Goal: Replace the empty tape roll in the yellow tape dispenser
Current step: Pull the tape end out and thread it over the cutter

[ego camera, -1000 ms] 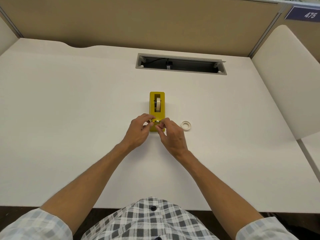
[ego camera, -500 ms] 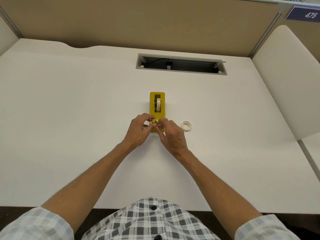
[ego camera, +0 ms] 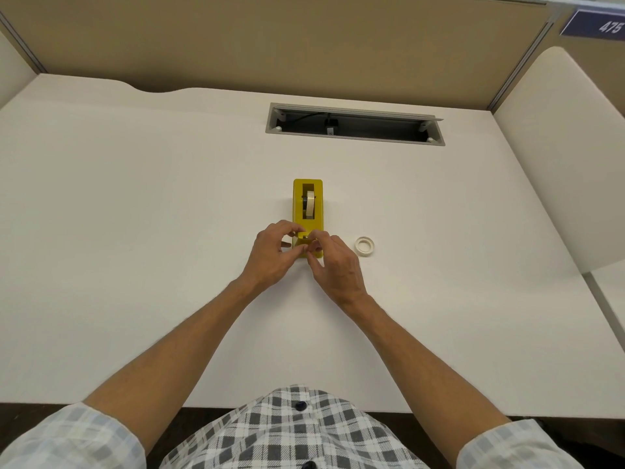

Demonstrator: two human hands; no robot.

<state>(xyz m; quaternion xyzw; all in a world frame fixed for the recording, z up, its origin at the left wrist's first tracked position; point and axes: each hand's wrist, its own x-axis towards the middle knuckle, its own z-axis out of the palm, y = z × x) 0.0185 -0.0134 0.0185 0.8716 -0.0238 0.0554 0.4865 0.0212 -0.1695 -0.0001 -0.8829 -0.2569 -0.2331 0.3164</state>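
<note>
The yellow tape dispenser (ego camera: 307, 211) lies lengthwise away from the person, new roll (ego camera: 309, 205) seated. Both hands, left hand (ego camera: 272, 257) and right hand (ego camera: 334, 262), meet at its near cutter end, fingers curled together, seemingly pinching the tape end. The empty core (ego camera: 364, 246) lies just right.

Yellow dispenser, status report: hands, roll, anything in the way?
Left hand and right hand both pinching at dispenser cutter end. Tape roll seated. Empty core lying on desk, right side. Nothing blocking.
</note>
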